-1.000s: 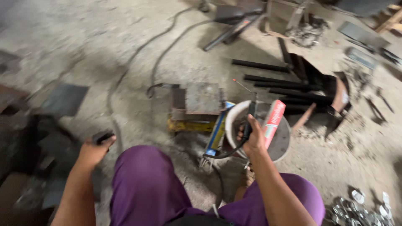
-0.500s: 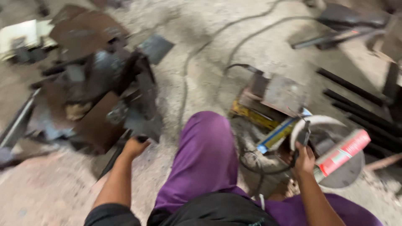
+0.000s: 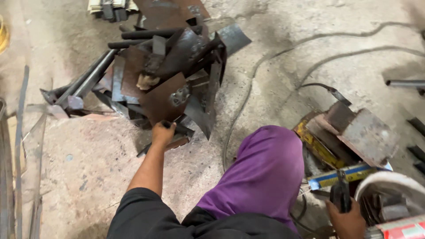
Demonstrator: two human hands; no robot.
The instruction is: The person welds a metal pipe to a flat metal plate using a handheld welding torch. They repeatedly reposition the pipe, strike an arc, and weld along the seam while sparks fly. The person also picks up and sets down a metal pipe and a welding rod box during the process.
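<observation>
Since half a second ago our view has swung left, so the scrap pile (image 3: 168, 75) now fills the far middle of the scene, and our left hand (image 3: 163, 133) has reached its near edge.

We hold the left arm stretched out and away from the body, forearm running up from the black sleeve (image 3: 141, 212), wrist straight. Its fingers are curled shut around a dark metal piece (image 3: 175, 130) at the foot of the pile; how much of the piece lies under the rusty plates we cannot tell.

Our right hand (image 3: 347, 221) sits at the near right, close to the body, fist closed on the black handle (image 3: 340, 194) of a cutting tool whose white round guard (image 3: 389, 183) shows just right of it. A blue and yellow level (image 3: 341, 176) lies just beyond the handle, touching a rusty steel block (image 3: 354, 132) on the far side.

Our knee in purple cloth (image 3: 265, 172) rises between the two hands. Cables (image 3: 283, 57) trail across the concrete floor (image 3: 88, 168) to the far right, and long metal strips (image 3: 20, 146) lie along the left edge.
</observation>
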